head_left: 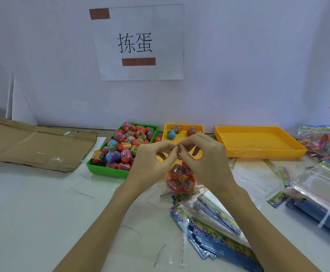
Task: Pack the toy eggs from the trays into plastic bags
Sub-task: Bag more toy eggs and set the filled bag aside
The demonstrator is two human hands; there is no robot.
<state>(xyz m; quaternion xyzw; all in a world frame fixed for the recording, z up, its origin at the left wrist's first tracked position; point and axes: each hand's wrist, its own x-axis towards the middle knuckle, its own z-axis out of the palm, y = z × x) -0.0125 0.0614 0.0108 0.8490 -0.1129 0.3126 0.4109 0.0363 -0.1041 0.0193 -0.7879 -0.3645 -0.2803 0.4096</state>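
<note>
Eggs (178, 180) sit inside a clear bag (194, 188) hanging at centre, above the worktop (42, 203). Left hand (152, 165) and right hand (205, 163) both pinch the bag's top edge, fingertips meeting. Green tray (103, 170), far left of the hands, is heaped with eggs. Small yellow tray (183, 126) behind the hands holds a few. Large yellow tray (258, 152) lies far right. Flat bags (219, 240) are piled near right.

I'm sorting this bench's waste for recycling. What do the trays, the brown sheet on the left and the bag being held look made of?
The green tray and perforated yellow tray look like moulded plastic: saturated colour, rigid rims. The flattened brown sheet looks like corrugated cardboard, matte, creased, with glossy tape. The egg-filled clear bag seems thin glossy plastic film.
</note>
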